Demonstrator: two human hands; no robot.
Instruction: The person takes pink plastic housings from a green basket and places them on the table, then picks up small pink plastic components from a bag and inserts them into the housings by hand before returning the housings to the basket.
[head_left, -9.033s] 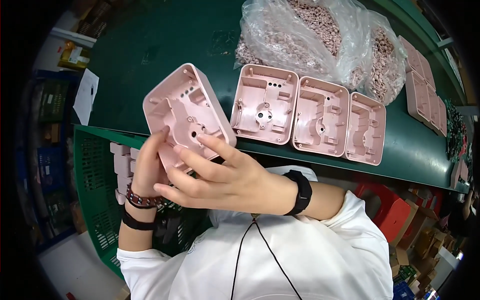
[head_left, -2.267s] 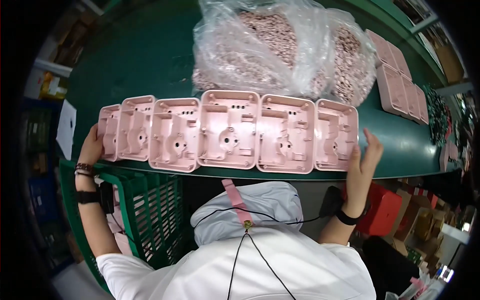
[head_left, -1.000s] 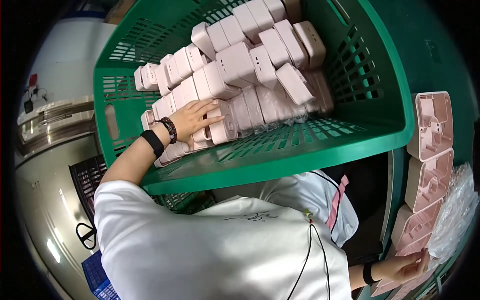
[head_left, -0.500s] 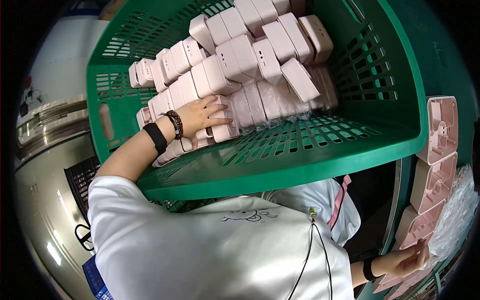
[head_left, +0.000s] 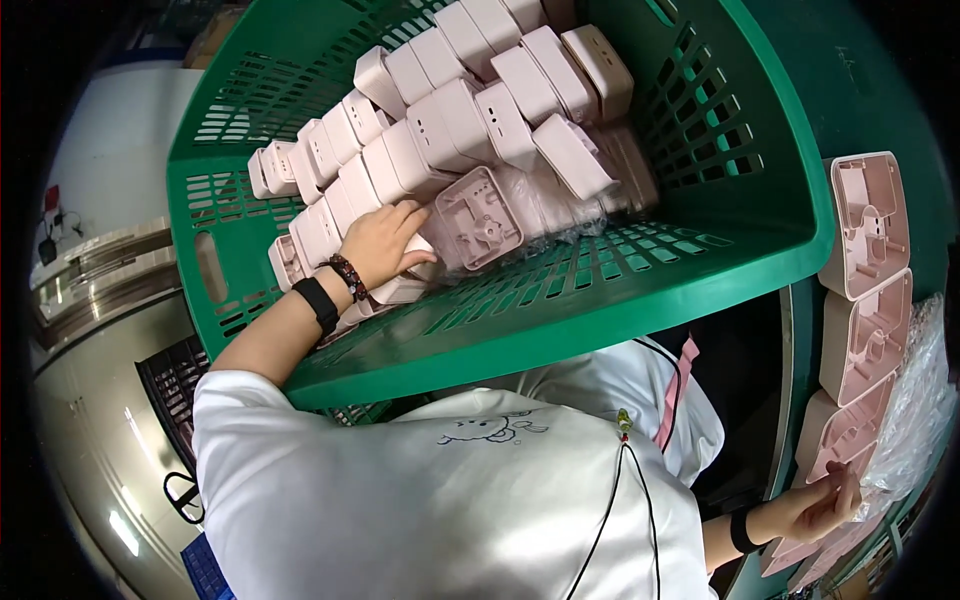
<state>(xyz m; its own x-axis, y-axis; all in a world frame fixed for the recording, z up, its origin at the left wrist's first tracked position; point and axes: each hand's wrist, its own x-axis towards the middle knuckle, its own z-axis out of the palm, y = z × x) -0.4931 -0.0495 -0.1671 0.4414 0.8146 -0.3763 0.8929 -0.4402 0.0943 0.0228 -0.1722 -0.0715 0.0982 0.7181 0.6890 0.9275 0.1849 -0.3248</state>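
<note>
My left hand (head_left: 385, 243) reaches into a green plastic basket (head_left: 600, 325) full of pale pink plastic housings (head_left: 445, 122). Its fingers and thumb close round one pink housing (head_left: 419, 246), mostly hidden by the hand. Just right of the fingertips, another housing (head_left: 480, 220) lies with its hollow, ribbed side up. At the lower right, my right hand (head_left: 815, 507) has its fingertips drawn together beside a clear plastic bag (head_left: 910, 430) and a hollow pink housing (head_left: 845, 430). Whatever those fingers hold, if anything, cannot be made out.
More hollow pink housings (head_left: 865, 335) stand in a row along the right, next to the bag. Clear film (head_left: 570, 232) lies among housings in the basket. A dark crate (head_left: 172, 385) and a blue crate (head_left: 205, 570) stand on the left.
A housing by my left hand has turned hollow side up to its right. My left hand has drawn its spread fingers in, slightly leftward. My right fingertips have shifted slightly up and left.
</note>
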